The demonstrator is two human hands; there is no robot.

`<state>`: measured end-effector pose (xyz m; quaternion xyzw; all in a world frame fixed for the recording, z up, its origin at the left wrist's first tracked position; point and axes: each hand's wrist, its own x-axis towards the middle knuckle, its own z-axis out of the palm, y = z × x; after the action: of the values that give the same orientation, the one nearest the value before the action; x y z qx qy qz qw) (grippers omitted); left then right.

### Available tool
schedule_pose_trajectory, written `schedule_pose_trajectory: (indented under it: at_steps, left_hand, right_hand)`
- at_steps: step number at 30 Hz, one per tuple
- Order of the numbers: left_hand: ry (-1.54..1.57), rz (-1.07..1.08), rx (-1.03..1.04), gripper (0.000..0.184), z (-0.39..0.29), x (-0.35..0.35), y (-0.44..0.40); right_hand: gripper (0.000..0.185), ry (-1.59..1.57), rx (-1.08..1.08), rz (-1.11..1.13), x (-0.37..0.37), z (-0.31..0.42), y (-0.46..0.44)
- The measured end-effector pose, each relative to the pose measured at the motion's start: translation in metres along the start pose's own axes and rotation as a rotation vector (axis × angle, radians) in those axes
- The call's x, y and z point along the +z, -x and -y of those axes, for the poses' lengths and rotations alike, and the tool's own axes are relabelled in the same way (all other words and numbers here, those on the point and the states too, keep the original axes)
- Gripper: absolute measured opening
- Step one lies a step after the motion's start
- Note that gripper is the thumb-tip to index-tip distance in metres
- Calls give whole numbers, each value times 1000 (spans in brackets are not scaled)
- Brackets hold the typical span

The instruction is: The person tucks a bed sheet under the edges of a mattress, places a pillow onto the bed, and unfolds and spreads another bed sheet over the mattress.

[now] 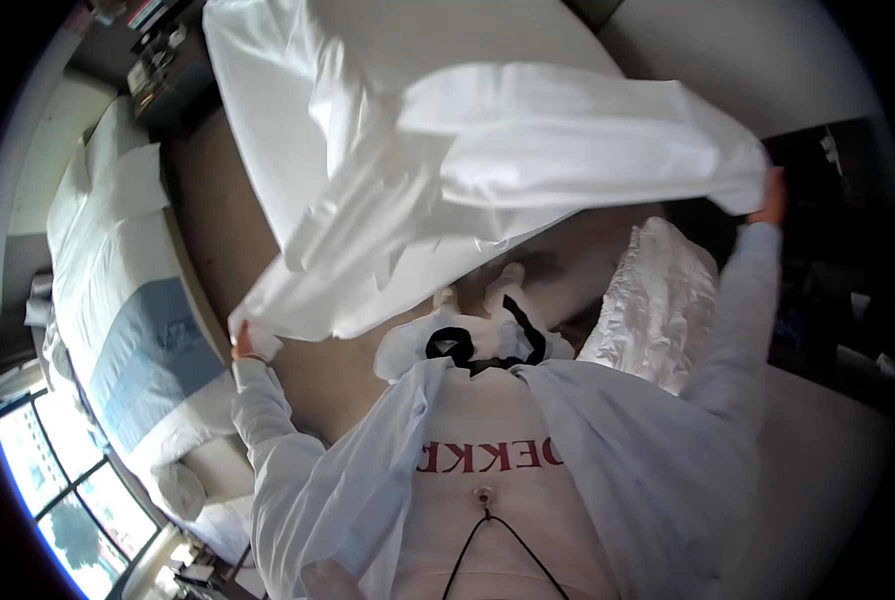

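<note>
A large white bed sheet (367, 230) spreads in the air in front of me, billowing and folded over itself toward the right. My left hand (251, 343) is closed on one of its corners, low on the left side. At the far right my right hand (771, 197) grips another part of the same sheet, arm stretched out. Beneath and beyond the cloth lies a bed with a pale surface (527, 30), partly covered by it. The fingers of both hands are only partly visible.
To the left stands another bed (97, 260) with white bedding and a blue-grey band (152, 350). A crumpled white quilt or cover (657, 300) lies right of my legs. Brown floor (217, 200) runs between the beds. A window (77, 490) is at lower left.
</note>
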<state>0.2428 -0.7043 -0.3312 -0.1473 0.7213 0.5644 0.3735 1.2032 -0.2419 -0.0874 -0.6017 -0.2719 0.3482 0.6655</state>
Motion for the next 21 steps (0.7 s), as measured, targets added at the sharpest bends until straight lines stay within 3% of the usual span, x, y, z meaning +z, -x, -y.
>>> schedule_pose_trajectory:
  at_steps: [2, 5, 8, 10, 12, 15, 18, 19, 20, 21]
  left_hand:
    - [-30, -11, -95, 45, 47, 23, -13]
    - [-84, 4, -144, 45, 81, 74, -20]
    - [-103, 37, 5, 45, 49, 134, -28]
    - [-94, 44, 224, 45, -15, 165, -25]
    - [-75, 46, 475, 46, -100, 187, -6]
    - [-27, 22, 734, 46, -209, 188, 40]
    - [-32, -94, 874, 47, -262, 156, 88]
    - [-33, -159, 885, 47, -263, 140, 94]
    - [-50, -236, 883, 47, -259, 122, 99]
    - [-77, -316, 859, 47, -248, 104, 101]
  right_hand:
    - [52, 136, 36, 50, -9, -65, 55]
    - [45, 235, 378, 228, 2, -194, 163]
    - [39, 160, 862, 377, 48, -290, 286]
    - [36, 112, 929, 418, 81, -305, 300]
    - [33, 94, 774, 407, 88, -305, 243]
    - [29, 66, 394, 313, 61, -244, 92]
    - [28, -73, 46, 254, 17, -166, -65]
    - [25, 495, -527, 188, 25, -123, -100]
    - [28, 296, -810, 329, 48, -73, -96]
    - [32, 422, -804, 210, 34, -75, -169]
